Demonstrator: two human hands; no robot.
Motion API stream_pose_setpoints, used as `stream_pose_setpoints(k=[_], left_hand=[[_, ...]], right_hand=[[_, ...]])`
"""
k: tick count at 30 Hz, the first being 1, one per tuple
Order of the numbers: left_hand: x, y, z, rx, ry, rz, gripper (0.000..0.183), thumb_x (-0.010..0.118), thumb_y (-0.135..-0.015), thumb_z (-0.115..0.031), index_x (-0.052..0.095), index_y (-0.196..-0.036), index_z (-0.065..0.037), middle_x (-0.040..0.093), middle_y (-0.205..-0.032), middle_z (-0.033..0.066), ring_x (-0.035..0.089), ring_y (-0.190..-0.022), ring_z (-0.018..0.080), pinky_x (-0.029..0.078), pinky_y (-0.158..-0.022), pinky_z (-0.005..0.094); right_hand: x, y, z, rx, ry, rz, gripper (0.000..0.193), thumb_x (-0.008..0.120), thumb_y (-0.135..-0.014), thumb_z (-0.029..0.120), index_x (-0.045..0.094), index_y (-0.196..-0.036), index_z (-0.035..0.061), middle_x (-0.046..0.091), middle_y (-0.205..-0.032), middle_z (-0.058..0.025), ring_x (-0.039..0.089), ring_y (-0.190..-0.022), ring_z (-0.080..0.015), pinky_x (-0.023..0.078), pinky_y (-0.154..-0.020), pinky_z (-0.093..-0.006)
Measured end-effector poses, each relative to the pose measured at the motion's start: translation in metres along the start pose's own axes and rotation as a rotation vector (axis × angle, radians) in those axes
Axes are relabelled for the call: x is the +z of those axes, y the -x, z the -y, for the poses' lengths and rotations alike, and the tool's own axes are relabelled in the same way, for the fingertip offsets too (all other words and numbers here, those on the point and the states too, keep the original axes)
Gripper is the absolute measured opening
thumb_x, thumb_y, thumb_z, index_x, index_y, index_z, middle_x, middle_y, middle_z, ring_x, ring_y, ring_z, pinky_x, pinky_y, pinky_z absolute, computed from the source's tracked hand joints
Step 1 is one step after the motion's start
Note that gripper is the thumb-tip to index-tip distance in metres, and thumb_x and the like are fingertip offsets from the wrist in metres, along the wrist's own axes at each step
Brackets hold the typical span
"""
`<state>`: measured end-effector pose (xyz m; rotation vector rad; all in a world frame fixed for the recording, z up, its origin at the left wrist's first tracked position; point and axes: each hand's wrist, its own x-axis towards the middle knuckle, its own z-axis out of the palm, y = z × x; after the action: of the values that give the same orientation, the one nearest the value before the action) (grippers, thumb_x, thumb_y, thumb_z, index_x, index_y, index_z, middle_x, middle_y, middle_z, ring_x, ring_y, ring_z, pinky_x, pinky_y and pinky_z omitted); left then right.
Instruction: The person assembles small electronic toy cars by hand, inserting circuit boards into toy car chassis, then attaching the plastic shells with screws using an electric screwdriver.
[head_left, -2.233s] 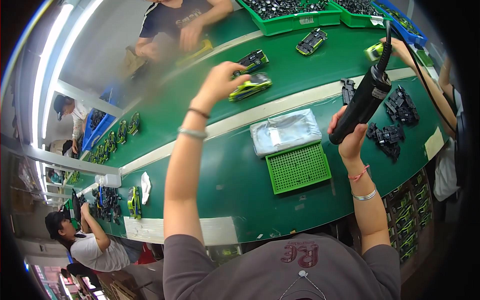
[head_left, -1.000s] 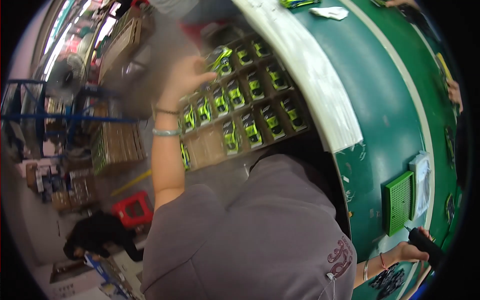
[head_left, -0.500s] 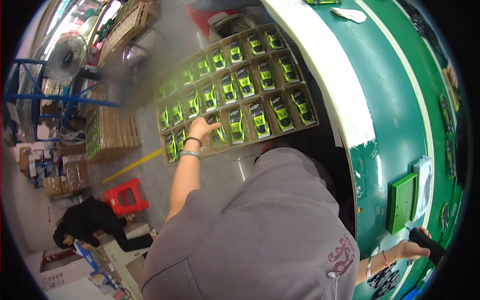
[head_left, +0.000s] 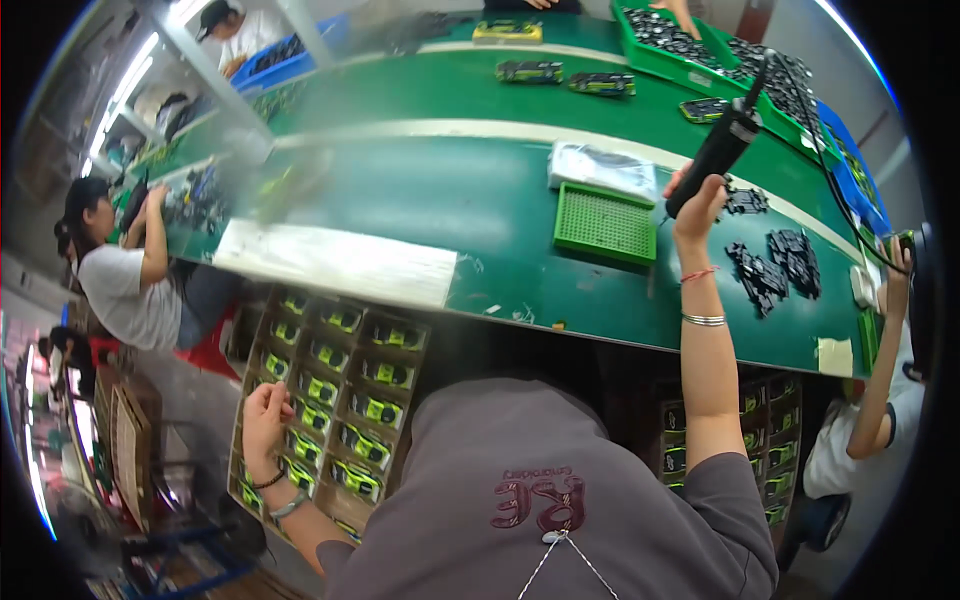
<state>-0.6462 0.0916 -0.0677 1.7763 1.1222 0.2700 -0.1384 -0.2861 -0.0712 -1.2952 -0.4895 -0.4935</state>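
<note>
From my head view, the largest item is the bench (head_left: 420,190), smooth, glossy and green. Below its left edge sits the carton (head_left: 346,400), brown and box-sided; its dividers form rows of cells, probably so that the contents do not rub together. The left hand (head_left: 268,415) is over the carton's left part, fingers curled inward. The view is small here, so I cannot tell whether they pinch anything or touch what lies beneath.

A flat white sheet (head_left: 335,262) covers the bench edge, presumably as protection. A plastic-wrapped packet (head_left: 602,170), pale and creased, lies against the tray (head_left: 605,228), a rigid green rectangle pierced with small holes.

The right hand (head_left: 702,205) is wrapped firmly around the power screwdriver (head_left: 724,150), a black cylinder held at a slant above the bench, its cord leaving the upper end; the slant likely keeps the cord out of the way.

Toy cars (head_left: 367,447), glossy lime and black, lie in the carton's cells. Black parts (head_left: 795,262), matt and irregular, are heaped right of the tray.
</note>
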Motion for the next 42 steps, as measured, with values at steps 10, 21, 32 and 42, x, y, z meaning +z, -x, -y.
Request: stream_pose_setpoints(k=[10,21,32,42], left_hand=[[0.134,-0.067,-0.235,0.859,-0.202,0.319,0.015,0.059,-0.085,-0.013,0.057,-0.087,0.002,0.06,-0.078,0.0073,0.057,-0.077,0.0142,0.047,-0.072,0.0283],[0.425,-0.225,-0.404,1.603,-0.425,0.456,0.033,0.066,-0.075,-0.018,0.051,-0.101,-0.003,0.054,-0.104,0.0153,0.048,-0.104,0.0323,0.04,-0.091,0.0373],[0.529,-0.276,-0.423,1.419,-0.631,0.323,0.045,0.069,-0.073,-0.015,0.046,-0.111,-0.009,0.054,-0.104,0.0172,0.051,-0.101,0.0347,0.038,-0.088,0.0457],[0.383,-0.159,-0.375,1.535,-0.296,0.785,0.038,0.069,-0.073,-0.019,0.055,-0.107,-0.007,0.056,-0.097,0.0142,0.056,-0.088,0.0309,0.046,-0.075,0.0369]], right_hand=[[0.003,-0.001,0.007,0.094,-0.132,-0.12,0.07,0.037,-0.083,0.068,0.048,-0.074,-0.0004,0.049,-0.055,-0.0056,0.049,-0.045,-0.0123,0.039,-0.043,-0.0233],[-0.002,0.004,0.008,0.13,-0.093,-0.057,0.074,0.042,-0.077,0.072,0.049,-0.076,-0.0013,0.05,-0.058,-0.0061,0.05,-0.049,-0.0117,0.04,-0.046,-0.0235],[-0.003,0.009,0.004,0.21,-0.143,-0.103,0.08,0.041,-0.073,0.077,0.048,-0.083,-0.0013,0.05,-0.059,-0.0071,0.052,-0.051,-0.0129,0.04,-0.046,-0.0244],[-0.004,0.0,0.006,0.169,-0.101,-0.048,0.077,0.04,-0.076,0.075,0.05,-0.079,-0.0017,0.051,-0.058,-0.0071,0.05,-0.051,-0.0117,0.039,-0.047,-0.0237]])
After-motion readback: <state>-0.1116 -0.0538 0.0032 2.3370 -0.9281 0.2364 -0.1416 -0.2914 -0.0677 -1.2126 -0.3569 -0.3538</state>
